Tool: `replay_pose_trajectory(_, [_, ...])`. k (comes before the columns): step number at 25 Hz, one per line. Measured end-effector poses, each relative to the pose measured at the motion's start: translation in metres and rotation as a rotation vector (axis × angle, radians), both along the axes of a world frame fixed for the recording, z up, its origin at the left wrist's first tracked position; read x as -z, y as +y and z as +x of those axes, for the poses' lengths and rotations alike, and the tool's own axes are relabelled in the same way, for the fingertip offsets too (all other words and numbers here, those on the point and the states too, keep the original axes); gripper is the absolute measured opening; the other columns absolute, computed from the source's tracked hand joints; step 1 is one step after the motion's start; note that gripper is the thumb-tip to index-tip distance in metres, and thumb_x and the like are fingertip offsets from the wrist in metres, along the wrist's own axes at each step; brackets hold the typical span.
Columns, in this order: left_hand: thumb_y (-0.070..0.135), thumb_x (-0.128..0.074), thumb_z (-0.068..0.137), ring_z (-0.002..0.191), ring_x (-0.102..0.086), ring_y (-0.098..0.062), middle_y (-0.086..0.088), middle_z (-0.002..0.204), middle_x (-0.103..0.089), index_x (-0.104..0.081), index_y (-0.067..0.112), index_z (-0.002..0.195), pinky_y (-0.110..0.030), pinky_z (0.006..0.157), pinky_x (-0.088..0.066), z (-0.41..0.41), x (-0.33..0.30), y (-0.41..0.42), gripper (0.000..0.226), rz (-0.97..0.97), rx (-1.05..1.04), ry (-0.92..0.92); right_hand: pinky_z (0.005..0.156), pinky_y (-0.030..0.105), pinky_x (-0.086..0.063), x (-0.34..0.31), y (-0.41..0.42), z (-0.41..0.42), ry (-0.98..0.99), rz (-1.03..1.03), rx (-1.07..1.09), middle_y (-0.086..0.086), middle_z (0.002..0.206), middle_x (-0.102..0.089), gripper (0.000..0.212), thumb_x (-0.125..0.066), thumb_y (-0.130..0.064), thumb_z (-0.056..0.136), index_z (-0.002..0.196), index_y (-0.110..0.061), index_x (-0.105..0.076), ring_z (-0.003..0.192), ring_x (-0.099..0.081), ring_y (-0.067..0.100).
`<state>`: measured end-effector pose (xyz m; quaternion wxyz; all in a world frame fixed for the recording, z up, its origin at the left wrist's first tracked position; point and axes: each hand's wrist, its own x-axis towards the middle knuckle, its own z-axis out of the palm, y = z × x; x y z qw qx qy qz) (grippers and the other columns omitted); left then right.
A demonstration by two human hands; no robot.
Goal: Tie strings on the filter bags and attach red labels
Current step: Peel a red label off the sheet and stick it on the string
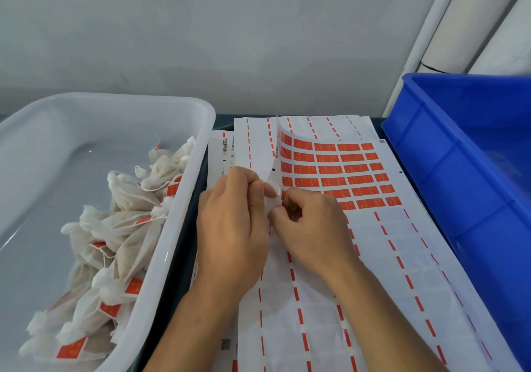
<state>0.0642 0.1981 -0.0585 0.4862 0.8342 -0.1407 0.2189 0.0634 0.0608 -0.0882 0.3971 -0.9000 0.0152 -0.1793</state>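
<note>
White mesh filter bag (272,199) sits at frame centre, pinched between our left hand (234,222) and right hand (311,222). Below them we see the white sheet of red rectangular labels (339,170).

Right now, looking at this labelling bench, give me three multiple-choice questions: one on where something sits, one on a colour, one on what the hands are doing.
1. Where do the finished filter bags lie?
A. in the white tub on the left
B. in the blue crate
C. on the label sheet

2. What colour is the crate on the right?
A. white
B. blue
C. red

3. What are the left hand and right hand doing?
A. resting flat and apart on the sheet
B. both reaching into the tub
C. meeting over the label sheet, fingers pinching a small white bag between them

Answers:
1 A: tied bags with red labels are piled in the white tub.
2 B: its walls are plain blue.
3 C: both sets of fingertips curl round the white piece above the sheet.
</note>
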Motion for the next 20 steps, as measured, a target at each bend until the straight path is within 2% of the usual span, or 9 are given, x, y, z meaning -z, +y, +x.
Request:
replay_pose_trajectory(2, [0.036,-0.038,0.107,0.093,-0.068,-0.020,0.017,0.098,-0.071,-0.049,0.036,0.095,-0.045,0.078,-0.057,0.0008,0.0022,-0.0010,0.017,-0.012,-0.001,0.033,0.065,0.014,-0.048,0.0005,-0.0003,0.0008,-0.003,-0.005,-0.004,-0.023,0.064,-0.059,0.019,-0.060,-0.041,0.090,0.073,-0.033,-0.061,0.062,-0.062,0.006])
replay_pose_trajectory(4, [0.040,-0.036,0.111,0.090,-0.070,-0.011,0.020,0.098,-0.073,-0.046,0.039,0.092,-0.032,0.075,-0.058,0.0029,0.0028,-0.0012,0.021,-0.065,-0.025,0.050,0.068,0.014,-0.050,0.0000,-0.0012,0.0009,0.006,-0.002,-0.011,-0.026,0.068,-0.059,0.015,-0.063,-0.038,0.092,0.077,-0.036,-0.062,0.064,-0.063,0.005])
replay_pose_trajectory(7, [0.039,-0.037,0.110,0.092,-0.072,-0.006,0.019,0.096,-0.075,-0.051,0.029,0.094,-0.016,0.075,-0.054,0.0067,0.0041,-0.0006,0.024,-0.241,-0.022,0.107,0.065,0.011,-0.047,-0.0030,-0.0004,-0.0014,0.003,0.013,-0.024,-0.026,0.068,-0.060,0.016,-0.059,-0.046,0.088,0.077,-0.035,-0.061,0.071,-0.064,0.001])
replay_pose_trajectory(9, [0.035,-0.038,0.107,0.096,-0.073,-0.006,0.016,0.095,-0.077,-0.055,0.019,0.096,-0.016,0.079,-0.055,0.0088,0.0052,0.0006,0.025,-0.325,-0.005,0.134,0.062,0.011,-0.045,-0.0044,0.0023,-0.0029,-0.009,0.021,-0.014,-0.022,0.066,-0.060,0.028,-0.058,-0.057,0.088,0.074,-0.033,-0.058,0.071,-0.064,0.002])
replay_pose_trajectory(12, [0.032,-0.039,0.108,0.098,-0.073,-0.008,0.014,0.097,-0.077,-0.055,0.018,0.098,-0.021,0.079,-0.056,0.0082,0.0061,-0.0001,0.023,-0.338,0.013,0.168,0.059,0.012,-0.040,-0.0059,0.0050,-0.0037,-0.010,-0.045,0.041,-0.020,0.062,-0.056,0.039,-0.062,-0.067,0.087,0.069,-0.034,-0.052,0.058,-0.059,0.006])
replay_pose_trajectory(15, [0.024,-0.040,0.112,0.096,-0.074,-0.008,0.013,0.096,-0.077,-0.055,0.017,0.098,-0.025,0.081,-0.056,0.0086,0.0061,0.0005,0.022,-0.321,0.001,0.165,0.060,0.011,-0.039,-0.0067,0.0057,-0.0035,-0.011,-0.079,0.057,-0.022,0.062,-0.055,0.038,-0.066,-0.062,0.089,0.067,-0.035,-0.050,0.057,-0.058,0.004])
replay_pose_trajectory(20, [0.019,-0.039,0.113,0.095,-0.074,-0.009,0.010,0.095,-0.077,-0.055,0.014,0.098,-0.019,0.081,-0.056,0.0073,0.0037,-0.0003,0.022,-0.345,0.017,0.166,0.059,0.012,-0.042,-0.0073,0.0032,-0.0026,-0.027,-0.081,0.039,-0.021,0.061,-0.057,0.031,-0.068,-0.051,0.093,0.068,-0.034,-0.057,0.056,-0.059,0.004])
